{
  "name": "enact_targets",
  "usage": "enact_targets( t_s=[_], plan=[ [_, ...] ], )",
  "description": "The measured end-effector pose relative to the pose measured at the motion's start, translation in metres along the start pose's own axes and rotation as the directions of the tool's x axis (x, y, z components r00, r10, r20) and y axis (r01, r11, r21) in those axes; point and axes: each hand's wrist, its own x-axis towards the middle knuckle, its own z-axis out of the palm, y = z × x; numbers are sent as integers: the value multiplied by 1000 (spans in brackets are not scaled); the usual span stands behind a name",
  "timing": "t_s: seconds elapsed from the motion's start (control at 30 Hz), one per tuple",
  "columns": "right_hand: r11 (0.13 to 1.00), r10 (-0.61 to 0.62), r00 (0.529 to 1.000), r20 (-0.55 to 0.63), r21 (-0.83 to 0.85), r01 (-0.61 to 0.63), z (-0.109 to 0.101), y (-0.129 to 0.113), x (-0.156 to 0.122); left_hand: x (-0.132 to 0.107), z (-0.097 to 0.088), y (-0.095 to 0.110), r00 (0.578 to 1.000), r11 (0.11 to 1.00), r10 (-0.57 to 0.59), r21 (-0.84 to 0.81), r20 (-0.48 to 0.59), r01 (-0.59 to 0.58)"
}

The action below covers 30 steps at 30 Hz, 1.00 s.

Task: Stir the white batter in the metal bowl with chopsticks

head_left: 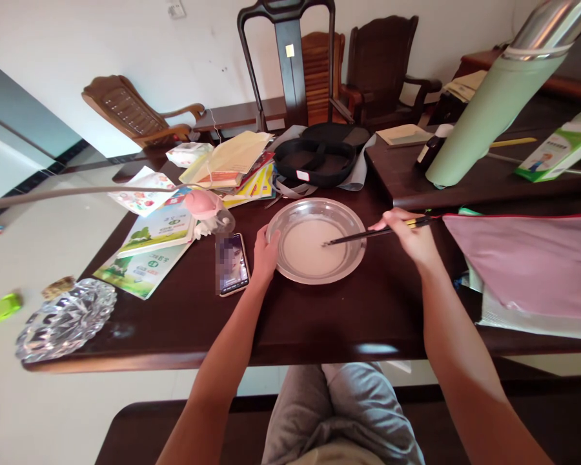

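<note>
A round metal pan [348, 223] holding pale white liquid stands on the dark wooden table [319, 316]. My left hand [265, 253] grips the pan's left rim, fingers curled on it. My right hand [411, 234] is closed on a pair of dark chopsticks [368, 234], whose tips dip into the liquid near the pan's middle.
A phone [232, 263] lies just left of the pan. Books [157, 240] and papers are spread at the left, a glass ashtray [65, 318] at the corner. A black bag [319, 158] sits behind the pan. A green flask [494, 103] and pink folder [527, 265] are at the right.
</note>
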Motion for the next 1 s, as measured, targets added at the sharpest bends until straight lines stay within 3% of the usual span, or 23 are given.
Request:
enact_targets(
  t_s=[0.1,0.2,0.27,0.33,0.47,0.53,0.63,0.7,0.77,0.83,0.93,1.0],
  plan=[
    [998,18,997,70,59,-22,-3,-3,-1,0,0,0,1000,1000,1,5,4,-1],
    [999,-8,971,238,36,0,13,-6,-2,0,1,0,1000,1000,0,4,-1,0],
    [1000,-24,964,264,13,21,22,-5,-2,0,2,0,1000,1000,-4,-3,-4,4],
    [999,-32,977,211,-14,36,23,-3,-1,0,2,0,1000,1000,-10,-8,-1,10],
    [1000,-5,1000,-27,-17,5,5,0,1,0,0,1,1000,1000,-19,3,15,19],
    [998,33,999,-26,54,-31,-2,-2,0,0,-1,0,1000,1000,-14,3,22,14],
    [992,46,991,127,112,-60,5,-6,-2,1,-1,-2,1000,1000,-2,-6,20,2],
    [996,18,975,222,77,-36,16,-8,-3,1,0,-3,1000,1000,3,-12,10,-3],
    [1000,-10,971,239,18,6,23,-7,-2,1,1,-3,1000,1000,6,-16,3,-6],
    [999,-23,984,176,-19,27,22,-5,-1,0,1,-2,1000,1000,4,-17,5,-4],
    [1000,0,1000,-8,2,0,7,-4,0,0,0,-1,1000,1000,1,-18,10,-1],
    [998,38,999,-33,57,-36,0,-5,-1,0,0,-1,1000,1000,2,-14,15,-2]
  ],
)
